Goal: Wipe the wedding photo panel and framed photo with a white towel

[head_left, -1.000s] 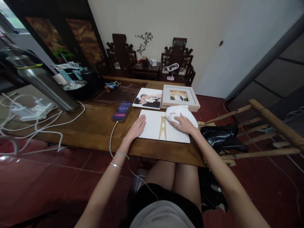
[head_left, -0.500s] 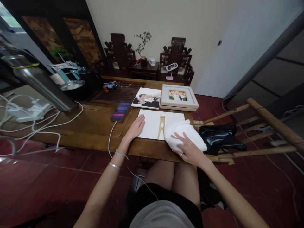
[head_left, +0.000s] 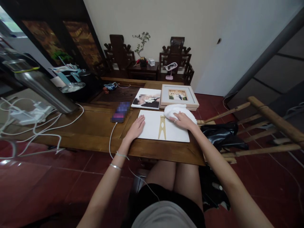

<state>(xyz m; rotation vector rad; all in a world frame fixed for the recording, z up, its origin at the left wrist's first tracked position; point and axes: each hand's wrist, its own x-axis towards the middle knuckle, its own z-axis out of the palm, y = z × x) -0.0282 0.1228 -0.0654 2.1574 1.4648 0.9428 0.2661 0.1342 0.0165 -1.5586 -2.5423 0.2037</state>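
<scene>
A flat white panel [head_left: 149,126] lies on the table before me, bearing a gold, clothes-peg-like figure [head_left: 162,127]. My left hand [head_left: 137,126] rests flat on the panel's left edge, fingers stretched out. At the panel's right far corner, my right hand [head_left: 181,120] presses on and holds a bunched white towel [head_left: 179,110]. The towel covers that corner and reaches the lower edge of a framed picture [head_left: 179,96]. Beside that frame, to the left, lies a white-edged photo panel [head_left: 146,98].
A phone [head_left: 120,112] on a white cable lies left of my left hand. A steel flask [head_left: 45,85] and tangled cables with a white power strip [head_left: 30,112] stand farther left. A bamboo chair [head_left: 273,120] with a black bag [head_left: 220,134] is at the right.
My right hand has slid the towel away from me, from the panel's near right corner to its far right corner, uncovering the near corner. My left hand has stayed in place.
</scene>
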